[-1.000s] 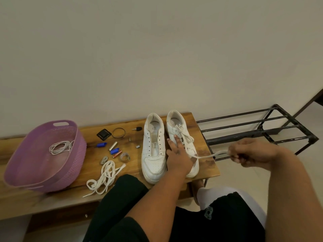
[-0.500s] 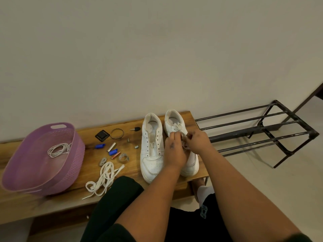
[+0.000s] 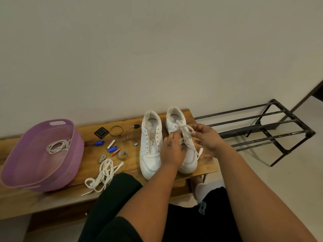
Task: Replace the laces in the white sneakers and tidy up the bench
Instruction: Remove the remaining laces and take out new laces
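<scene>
Two white sneakers stand side by side on the wooden bench (image 3: pixel 82 193), toes toward me. The left sneaker (image 3: pixel 150 145) has bare eyelets and no lace. The right sneaker (image 3: pixel 176 119) carries a white lace (image 3: pixel 185 132) through its eyelets. My left hand (image 3: pixel 172 151) rests over that shoe's front and pinches the lace. My right hand (image 3: pixel 205 137) holds the lace just right of the tongue; a loose end (image 3: pixel 200 152) hangs beside the shoe. A separate bundle of white laces (image 3: pixel 104 173) lies on the bench to the left.
A purple basket (image 3: pixel 73 154) at the bench's left holds a coiled white cord (image 3: pixel 58 146). Small items lie scattered mid-bench: a black square piece (image 3: pixel 101 132), a ring (image 3: pixel 116 131), a key (image 3: pixel 135 126), blue caps (image 3: pixel 99 143), batteries (image 3: pixel 111 144). A black metal rack (image 3: pixel 258 130) stands to the right.
My right hand, which had pulled the lace far out to the right, has come back to the right sneaker and now holds the lace over its eyelets. My left hand stayed on the shoe.
</scene>
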